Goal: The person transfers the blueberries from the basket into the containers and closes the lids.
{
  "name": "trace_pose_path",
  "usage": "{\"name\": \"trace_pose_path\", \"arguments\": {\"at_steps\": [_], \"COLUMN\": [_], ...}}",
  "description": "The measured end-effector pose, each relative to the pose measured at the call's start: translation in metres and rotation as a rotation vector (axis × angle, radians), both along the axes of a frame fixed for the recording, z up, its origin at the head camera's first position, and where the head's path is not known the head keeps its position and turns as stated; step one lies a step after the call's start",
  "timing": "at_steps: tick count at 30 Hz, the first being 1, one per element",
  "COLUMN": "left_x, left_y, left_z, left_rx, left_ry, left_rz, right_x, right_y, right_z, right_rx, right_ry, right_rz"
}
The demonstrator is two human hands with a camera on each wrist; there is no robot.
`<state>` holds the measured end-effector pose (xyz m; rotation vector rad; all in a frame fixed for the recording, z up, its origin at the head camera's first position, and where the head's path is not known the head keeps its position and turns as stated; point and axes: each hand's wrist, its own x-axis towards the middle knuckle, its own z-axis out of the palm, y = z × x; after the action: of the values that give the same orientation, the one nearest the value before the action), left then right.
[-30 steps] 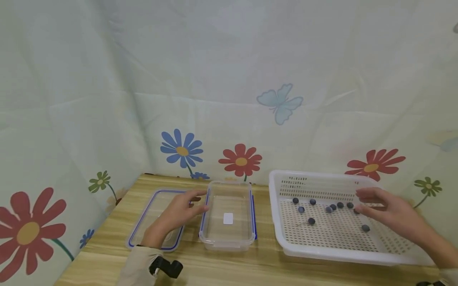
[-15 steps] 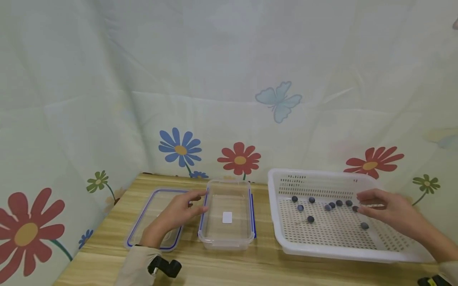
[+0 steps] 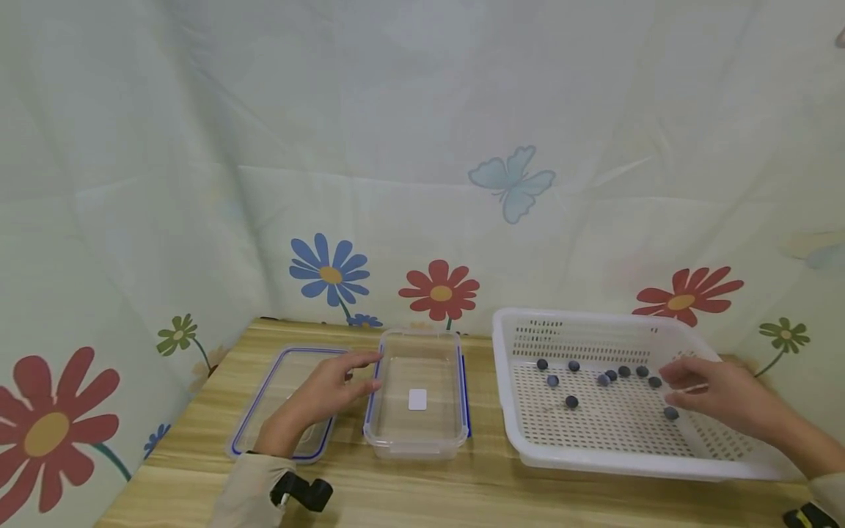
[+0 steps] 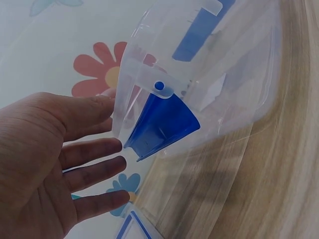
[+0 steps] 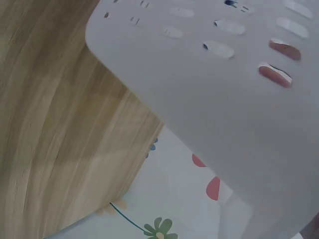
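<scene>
My left hand [image 3: 323, 392] is at the left rim of a clear plastic food container [image 3: 422, 440], its fingers relaxed and apart. In the left wrist view, the thumb and fingertips lie close to the container's wall, near a hanging blue latch [image 4: 162, 127]. My right hand [image 3: 722, 392] hovers over the right part of a white perforated basket [image 3: 614, 460], thumb and fingers apart with nothing seen between them. Several blueberries [image 3: 571, 402] lie scattered in the basket; one blueberry [image 3: 671, 413] is just below the right thumb. The basket's wall [image 5: 199, 99] hides that hand in the right wrist view.
A clear lid with a blue seal [image 3: 247, 414] lies on the wooden table [image 3: 455, 491] left of the container, partly under my left forearm. A white label [image 3: 417, 400] shows on the container. A flower-printed curtain [image 3: 370, 169] hangs behind the table.
My right hand has shifted slightly right and down relative to the basket, toward the nearer blueberry at the right. The left hand stays by the container; the head view has moved a little.
</scene>
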<state>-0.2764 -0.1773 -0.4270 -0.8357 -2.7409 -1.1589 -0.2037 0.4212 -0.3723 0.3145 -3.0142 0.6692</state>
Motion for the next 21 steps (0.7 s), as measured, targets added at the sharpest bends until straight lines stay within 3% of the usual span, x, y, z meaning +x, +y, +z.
{"name": "trace_pose_path", "arguments": {"at_steps": [13, 21], "left_x": [0.000, 0.000], "left_y": [-0.001, -0.001], "left_z": [-0.001, 0.000], "left_rx": [-0.012, -0.009], "left_ry": [0.013, 0.018], "left_rz": [0.001, -0.008], "right_x": [-0.007, -0.014], "right_y": [0.001, -0.003], "right_z": [-0.011, -0.021], "right_rx": [0.105, 0.156], "right_ry": [-0.056, -0.144], "right_rz": [-0.023, -0.051]}}
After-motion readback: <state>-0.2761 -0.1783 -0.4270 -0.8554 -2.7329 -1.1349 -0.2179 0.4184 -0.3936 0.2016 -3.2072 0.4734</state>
